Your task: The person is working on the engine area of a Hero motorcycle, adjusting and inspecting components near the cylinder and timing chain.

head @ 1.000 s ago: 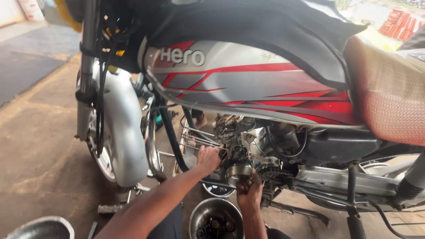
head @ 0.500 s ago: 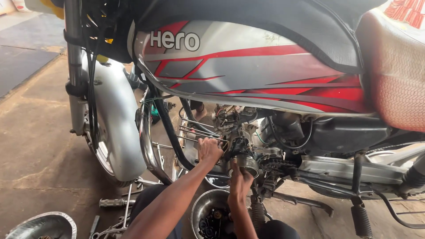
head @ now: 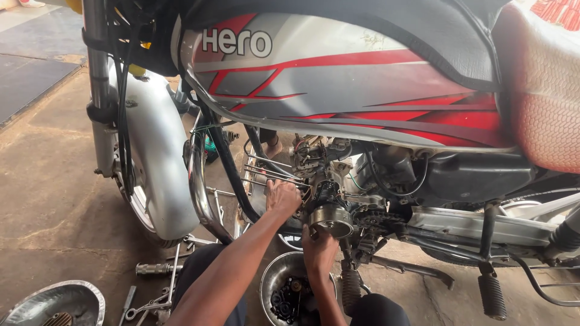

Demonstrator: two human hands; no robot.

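A silver and red motorcycle (head: 338, 72) stands in front of me with its engine (head: 344, 175) stripped open. My left hand (head: 283, 196) reaches in from the lower left, fingers curled on a dark engine part (head: 323, 192) beside several bare metal studs (head: 266, 172). Just below it is a round metal drum (head: 331, 220) on the engine's side. My right hand (head: 318, 250) comes up from underneath and grips that drum's lower edge. Parts of both hands' fingers are hidden behind the engine pieces.
A steel bowl (head: 273, 284) with dark small parts sits on the floor under my arms. Loose tools (head: 154, 271) and a shiny metal cover (head: 57, 302) lie at lower left. The silver front mudguard (head: 158, 157), crash bar (head: 202, 193) and a footpeg (head: 494, 297) crowd the sides.
The view has shifted left and closer to the engine. Both hands stay at the same spot on the engine; my right hand has closed in under the round drum.
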